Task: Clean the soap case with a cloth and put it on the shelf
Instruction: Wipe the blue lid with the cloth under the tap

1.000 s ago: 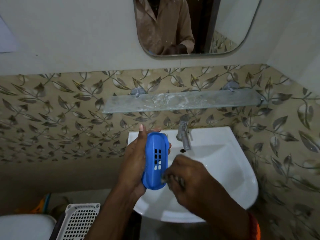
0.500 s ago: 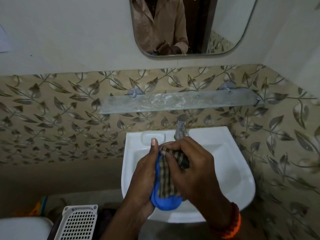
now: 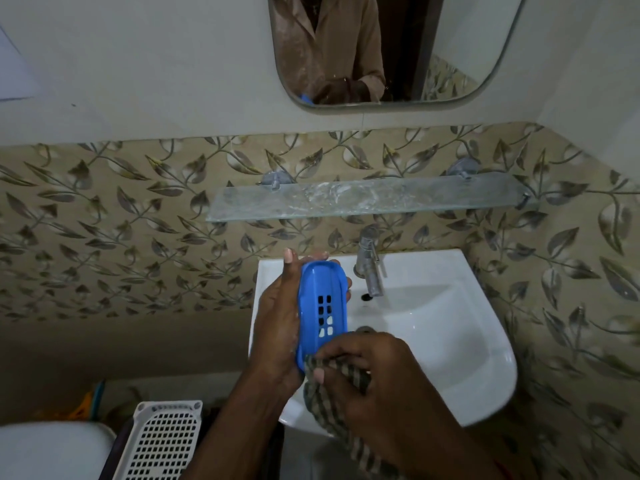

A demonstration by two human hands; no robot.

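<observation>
Right hand (image 3: 367, 372) nearest, fingers curled tight round a bunched checked cloth (image 3: 329, 396), pressing it to the near end of the soap case (image 3: 322, 306); loose tail of cloth hangs down below the wrist. Left hand (image 3: 277, 323) cups the blue case from its left side, thumb along the edge, fingertips wrapped over the far end: looks like bracing so the wipe has something to push against. Case held upright over the basin (image 3: 450, 341), hollow slotted side facing up, likely so drips fall in the sink. Wiping underway, I judge, not finished. White perforated basket (image 3: 162, 445) low left. Tap (image 3: 370, 265) just behind the case. Glass shelf (image 3: 363, 199) above on leaf-patterned tile, smeared, bare, well apart from the case. Mirror (image 3: 450, 46) above that, dim small washroom
</observation>
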